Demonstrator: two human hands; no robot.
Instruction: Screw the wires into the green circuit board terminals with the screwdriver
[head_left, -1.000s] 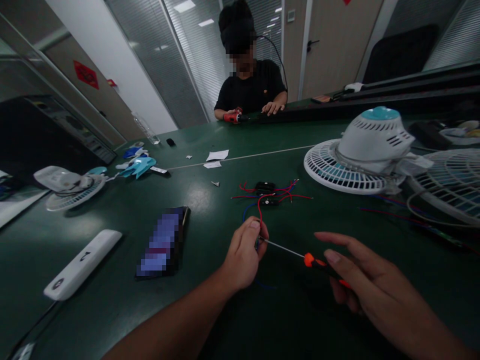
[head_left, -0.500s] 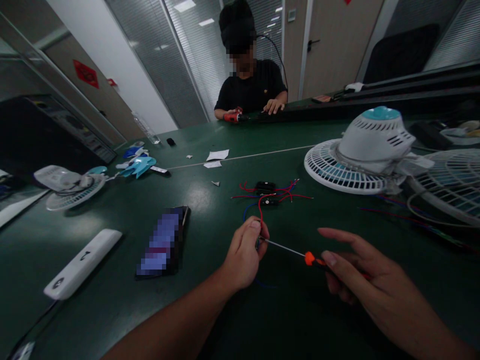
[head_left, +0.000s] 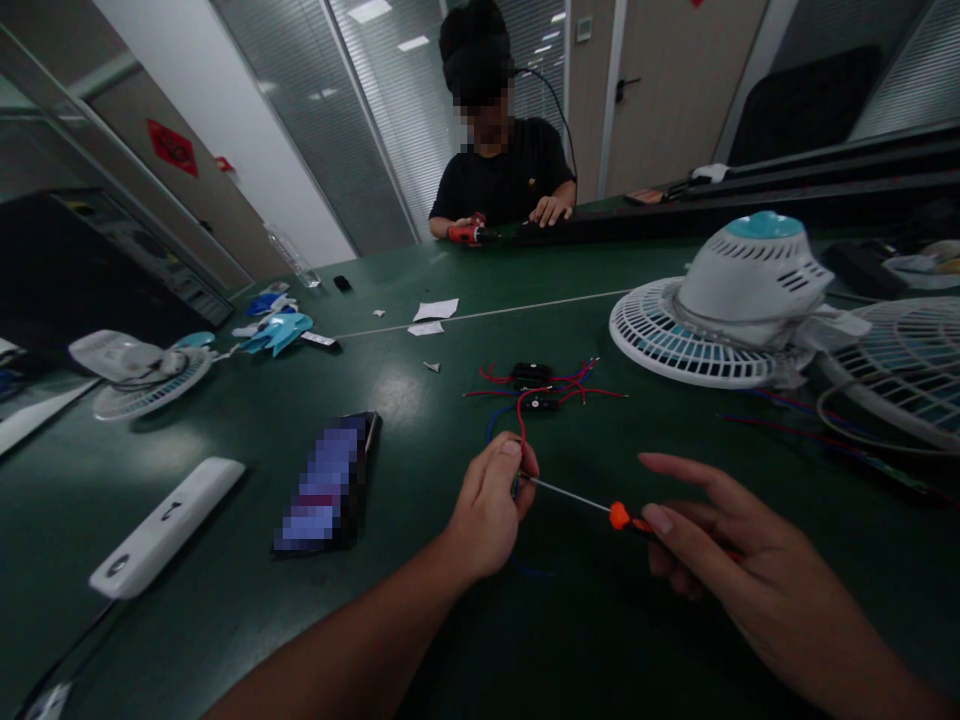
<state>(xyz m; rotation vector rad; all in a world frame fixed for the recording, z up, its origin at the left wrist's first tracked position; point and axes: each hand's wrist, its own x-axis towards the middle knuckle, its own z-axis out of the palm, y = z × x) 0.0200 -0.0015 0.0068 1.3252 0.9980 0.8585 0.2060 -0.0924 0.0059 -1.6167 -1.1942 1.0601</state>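
Observation:
My left hand (head_left: 491,505) is closed around a small part, mostly hidden by the fingers, from which a red wire (head_left: 521,420) and a blue wire (head_left: 491,425) come out. A screwdriver (head_left: 574,495) with an orange and black handle is in my right hand (head_left: 739,560), between thumb and fingers, the index finger stretched out. Its thin shaft runs left, and the tip meets the part at my left fingertips. Just beyond lie two small black modules (head_left: 531,374) with red and blue wires.
A phone (head_left: 326,485) and a white power bar (head_left: 169,525) lie at left on the green table (head_left: 405,640). White fans stand at right (head_left: 739,290) and far left (head_left: 142,370). Across the table a person (head_left: 499,170) holds a red power drill (head_left: 469,234). Paper scraps (head_left: 435,310) lie mid-table.
Almost nothing differs. My right fingers have shifted slightly on the screwdriver handle, while its shaft and my left hand stay in place.

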